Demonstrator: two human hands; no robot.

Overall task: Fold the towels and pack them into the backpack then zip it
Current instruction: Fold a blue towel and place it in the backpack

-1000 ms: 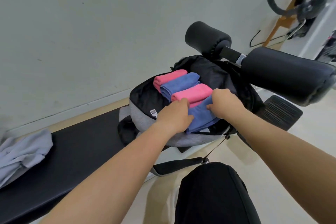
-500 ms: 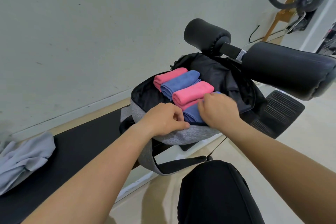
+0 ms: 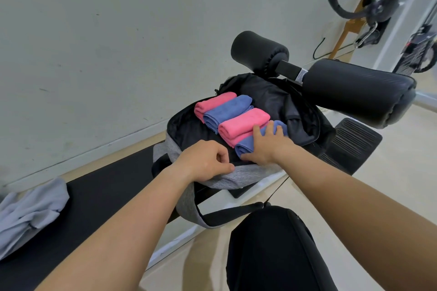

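A blue towel (image 3: 244, 148) goes into an open backpack (image 3: 236, 176).
The left hand (image 3: 205, 163) grips the rim; the right hand (image 3: 266, 146), fingers spread, presses the towel beneath it. Let go carelessly, the fold could spring up and snag the zip.

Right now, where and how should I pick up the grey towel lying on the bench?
Probably pinch the grey towel at its edge facing the backpack, coming from above with the left hand: it lies crumpled on the bench, and that bunched edge is nearest and free.
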